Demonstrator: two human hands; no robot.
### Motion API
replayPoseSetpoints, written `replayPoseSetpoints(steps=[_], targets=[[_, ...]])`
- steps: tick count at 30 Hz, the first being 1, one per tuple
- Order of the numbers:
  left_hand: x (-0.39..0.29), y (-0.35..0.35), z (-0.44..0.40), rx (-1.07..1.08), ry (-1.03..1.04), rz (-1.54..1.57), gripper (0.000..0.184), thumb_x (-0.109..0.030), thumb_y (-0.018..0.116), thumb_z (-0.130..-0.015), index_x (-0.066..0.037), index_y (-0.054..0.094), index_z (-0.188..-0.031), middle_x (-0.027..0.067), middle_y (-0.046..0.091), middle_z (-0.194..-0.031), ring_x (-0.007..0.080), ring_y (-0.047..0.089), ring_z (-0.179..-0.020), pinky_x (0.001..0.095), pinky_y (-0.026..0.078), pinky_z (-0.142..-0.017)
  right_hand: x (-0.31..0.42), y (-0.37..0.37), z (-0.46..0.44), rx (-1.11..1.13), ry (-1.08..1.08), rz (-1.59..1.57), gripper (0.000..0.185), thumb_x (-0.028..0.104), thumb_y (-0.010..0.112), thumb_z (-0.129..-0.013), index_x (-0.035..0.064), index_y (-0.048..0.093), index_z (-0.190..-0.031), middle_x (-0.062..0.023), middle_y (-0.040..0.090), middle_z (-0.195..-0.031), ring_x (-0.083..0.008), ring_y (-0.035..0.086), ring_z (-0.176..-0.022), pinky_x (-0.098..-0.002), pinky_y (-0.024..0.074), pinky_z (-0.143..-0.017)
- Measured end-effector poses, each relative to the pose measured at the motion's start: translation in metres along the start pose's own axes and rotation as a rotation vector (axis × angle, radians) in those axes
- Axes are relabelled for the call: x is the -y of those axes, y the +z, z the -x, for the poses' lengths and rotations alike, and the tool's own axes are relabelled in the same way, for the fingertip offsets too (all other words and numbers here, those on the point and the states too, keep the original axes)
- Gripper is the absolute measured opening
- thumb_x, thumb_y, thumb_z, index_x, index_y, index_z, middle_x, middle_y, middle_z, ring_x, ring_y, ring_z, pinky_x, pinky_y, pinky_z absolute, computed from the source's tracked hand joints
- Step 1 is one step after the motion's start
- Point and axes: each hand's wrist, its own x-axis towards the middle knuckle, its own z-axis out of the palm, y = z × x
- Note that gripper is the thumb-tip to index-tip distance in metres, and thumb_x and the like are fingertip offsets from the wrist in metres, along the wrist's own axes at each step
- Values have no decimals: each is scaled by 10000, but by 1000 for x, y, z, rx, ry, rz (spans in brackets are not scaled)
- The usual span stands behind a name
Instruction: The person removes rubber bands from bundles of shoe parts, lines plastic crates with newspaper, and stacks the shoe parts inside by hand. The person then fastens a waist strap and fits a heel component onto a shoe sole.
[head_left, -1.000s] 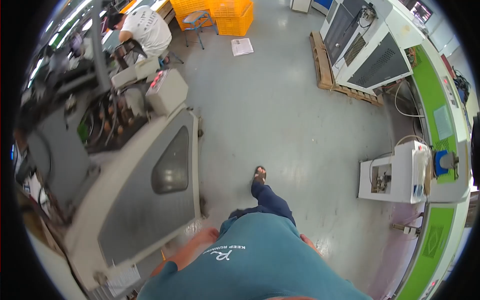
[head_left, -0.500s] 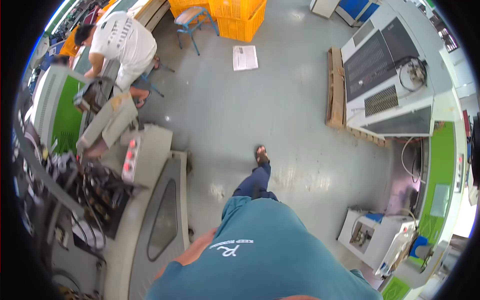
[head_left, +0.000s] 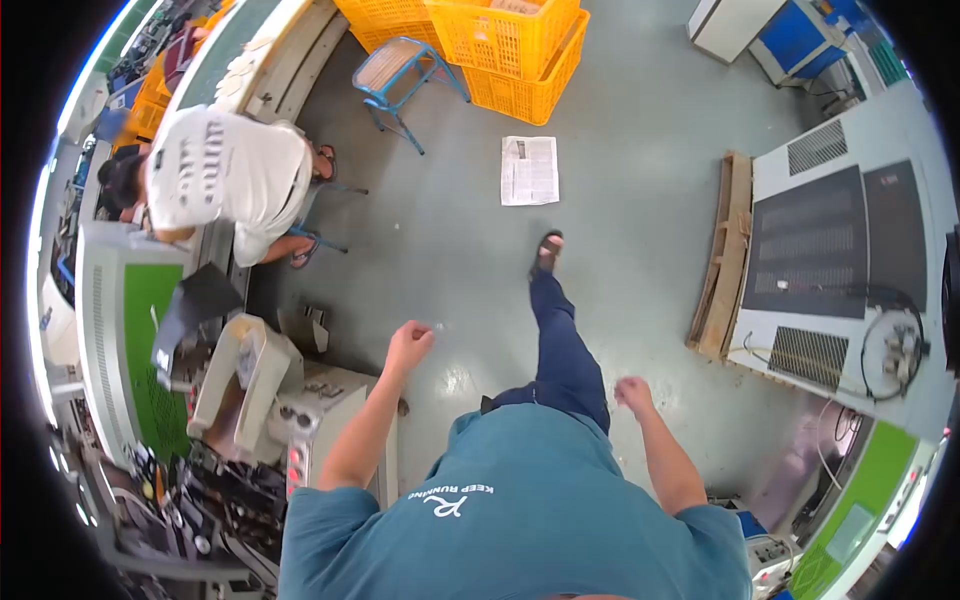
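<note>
My left hand swings forward of my body, fingers curled into a loose fist with nothing seen in it. It is over the bare grey floor, beside a beige machine with red buttons. My right hand hangs at my right side above the floor, slightly blurred, its fingers curled in and holding nothing visible. Neither hand touches any object. One of my sandalled feet is stretched ahead, just short of a printed sheet of paper lying on the floor.
Orange crates are stacked ahead, with a blue-framed stool beside them. At left, a person in white sits at a long bench. A large machine panel and a wooden pallet stand on the right.
I have stepped forward, so the paper, crates and stool are nearer. Both my hands have come into view. The seated person appears lower in the view and bends toward the bench.
</note>
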Motion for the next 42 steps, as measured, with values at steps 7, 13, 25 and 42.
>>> replayPoseSetpoints(steps=[7,13,25,42], targets=[[-85,13,-214,76,-27,-126,477,-333,782,-922,-37,646,-1270,188,682,-1205,357,698,-1096,461,569,-941,256,69,-331,41,-126,156,399,307,752,-975,12,663,-1228,-79,732,-920,-176,697,-758,-326,576,-649],[-134,8,-297,25,-185,-263,795,-384,856,-829,-116,465,-1467,238,464,-1463,448,578,-1268,518,518,-1040,416,137,-535,-27,19,160,818,506,843,-860,44,508,-1446,-144,680,-1208,-216,674,-996,-385,583,-782],[-126,-44,-448,23,-316,-312,795,-307,876,-753,-189,516,-1452,271,388,-1531,493,562,-1292,528,530,-1025,440,275,-822,-172,179,55,829,408,907,-798,-68,553,-1376,-207,657,-1275,-310,653,-1163,-438,534,-1024],[-143,-220,-563,-403,-173,1087,672,-553,382,-1119,31,593,-1377,120,650,-1350,249,573,-1316,390,425,-1134,829,344,-238,532,-257,-170,406,40,713,-975,-32,625,-1365,-93,703,-1298,-189,667,-1201,-355,511,-1073]])
